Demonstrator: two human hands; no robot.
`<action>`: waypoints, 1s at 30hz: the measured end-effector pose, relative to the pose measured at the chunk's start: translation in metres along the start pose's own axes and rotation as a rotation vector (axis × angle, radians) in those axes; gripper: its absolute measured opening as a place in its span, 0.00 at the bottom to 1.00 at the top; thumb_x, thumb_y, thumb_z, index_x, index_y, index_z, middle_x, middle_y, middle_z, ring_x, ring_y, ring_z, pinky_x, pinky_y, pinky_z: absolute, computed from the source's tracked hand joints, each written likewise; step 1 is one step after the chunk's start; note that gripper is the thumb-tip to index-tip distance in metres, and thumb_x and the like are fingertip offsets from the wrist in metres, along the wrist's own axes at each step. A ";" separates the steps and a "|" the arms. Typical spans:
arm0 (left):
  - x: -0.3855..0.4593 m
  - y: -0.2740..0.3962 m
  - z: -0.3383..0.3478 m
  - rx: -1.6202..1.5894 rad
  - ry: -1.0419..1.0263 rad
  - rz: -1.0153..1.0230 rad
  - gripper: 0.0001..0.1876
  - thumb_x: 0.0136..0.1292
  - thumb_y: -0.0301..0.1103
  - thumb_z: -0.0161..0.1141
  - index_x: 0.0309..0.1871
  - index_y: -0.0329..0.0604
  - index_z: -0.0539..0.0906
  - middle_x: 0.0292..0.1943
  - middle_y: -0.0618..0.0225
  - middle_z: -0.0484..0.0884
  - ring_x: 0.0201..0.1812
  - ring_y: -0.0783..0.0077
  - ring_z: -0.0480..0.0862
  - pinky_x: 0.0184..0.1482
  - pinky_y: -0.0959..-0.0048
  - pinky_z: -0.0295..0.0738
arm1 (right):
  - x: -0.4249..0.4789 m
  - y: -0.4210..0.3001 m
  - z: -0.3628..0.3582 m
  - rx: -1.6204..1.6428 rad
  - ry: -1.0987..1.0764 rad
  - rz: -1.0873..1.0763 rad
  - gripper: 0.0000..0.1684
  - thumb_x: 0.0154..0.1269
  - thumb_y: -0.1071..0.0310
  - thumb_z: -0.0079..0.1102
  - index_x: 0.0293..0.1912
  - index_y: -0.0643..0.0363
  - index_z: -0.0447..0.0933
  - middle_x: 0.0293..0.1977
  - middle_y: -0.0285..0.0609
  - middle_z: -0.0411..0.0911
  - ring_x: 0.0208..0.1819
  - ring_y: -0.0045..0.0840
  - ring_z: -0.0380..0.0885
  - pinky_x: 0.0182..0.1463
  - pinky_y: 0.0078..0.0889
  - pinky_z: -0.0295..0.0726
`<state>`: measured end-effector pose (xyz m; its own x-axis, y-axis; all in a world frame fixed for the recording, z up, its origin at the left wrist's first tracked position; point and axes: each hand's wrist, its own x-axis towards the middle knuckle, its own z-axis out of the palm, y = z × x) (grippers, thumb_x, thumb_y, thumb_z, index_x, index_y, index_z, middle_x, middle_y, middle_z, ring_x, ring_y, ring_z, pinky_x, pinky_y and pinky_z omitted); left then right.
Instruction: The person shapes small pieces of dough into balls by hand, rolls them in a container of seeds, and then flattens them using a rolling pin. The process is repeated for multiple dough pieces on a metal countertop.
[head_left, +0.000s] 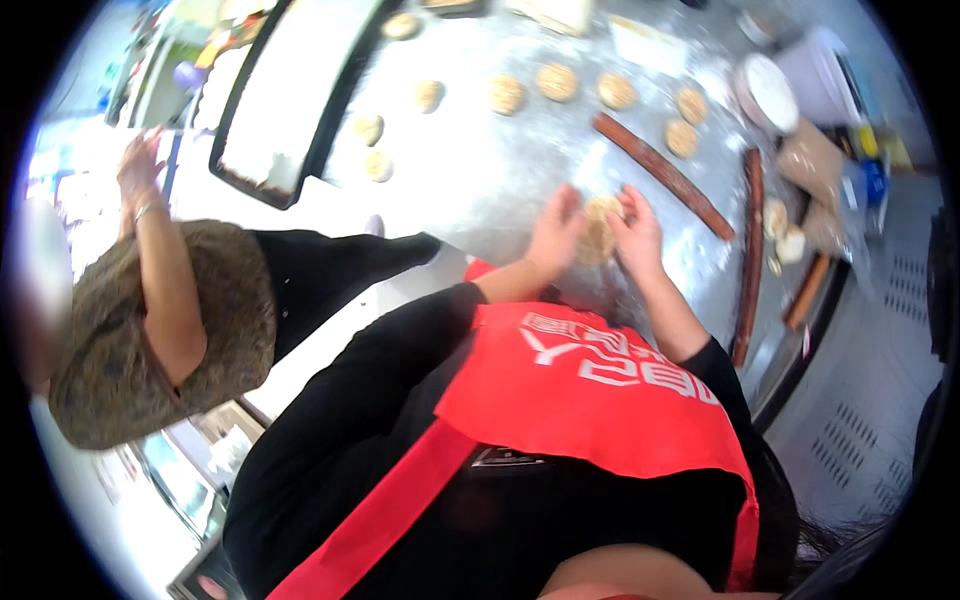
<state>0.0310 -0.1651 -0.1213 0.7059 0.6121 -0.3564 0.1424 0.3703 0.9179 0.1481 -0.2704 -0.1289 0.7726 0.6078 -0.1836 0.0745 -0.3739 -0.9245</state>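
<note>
A flat, speckled round of dough (598, 238) is between my hands, just above or on the floured metal worktop (480, 161). My left hand (557, 231) lies along its left edge, the fingers slightly blurred. On the opposite edge, my right hand (639, 231) grips the rim, thumb towards the dough. A wooden rolling pin (664, 176) lies slantwise beyond my right hand. Farther out, similar dough rounds (556, 82) form a loose arc across the worktop. Two more sit close together (681, 139) beyond the pin's middle.
To the right lie a long dark rolling pin (750, 255), a shorter one (806, 292), pale dough lumps (790, 244) and plastic bags (814, 161). A white tub (766, 94) stands behind them. At left are a black-rimmed tray (289, 97) and another person (169, 322).
</note>
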 end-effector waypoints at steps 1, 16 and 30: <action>-0.003 0.002 0.000 0.101 -0.011 -0.014 0.31 0.65 0.25 0.55 0.70 0.32 0.57 0.65 0.51 0.67 0.67 0.62 0.67 0.68 0.67 0.61 | 0.000 -0.022 -0.003 -0.057 -0.034 0.089 0.27 0.58 0.72 0.62 0.59 0.63 0.70 0.45 0.44 0.76 0.42 0.25 0.78 0.45 0.27 0.78; 0.000 0.058 -0.093 -0.182 -0.381 -0.203 0.22 0.61 0.26 0.61 0.59 0.38 0.74 0.49 0.67 0.81 0.50 0.75 0.79 0.54 0.73 0.73 | 0.054 -0.184 0.030 -0.061 -0.622 -0.050 0.08 0.62 0.73 0.57 0.41 0.64 0.74 0.34 0.43 0.82 0.35 0.24 0.81 0.39 0.25 0.77; 0.153 0.134 -0.211 0.925 0.505 0.238 0.30 0.58 0.40 0.63 0.61 0.33 0.71 0.59 0.48 0.71 0.61 0.51 0.68 0.63 0.61 0.64 | 0.218 -0.170 0.156 -0.095 -0.262 -0.177 0.21 0.59 0.66 0.62 0.51 0.65 0.76 0.38 0.46 0.81 0.38 0.26 0.81 0.43 0.27 0.79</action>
<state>0.0117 0.1254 -0.0897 0.4468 0.8946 0.0122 0.6577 -0.3377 0.6733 0.2052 0.0347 -0.0638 0.5549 0.8240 -0.1143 0.2607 -0.3028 -0.9167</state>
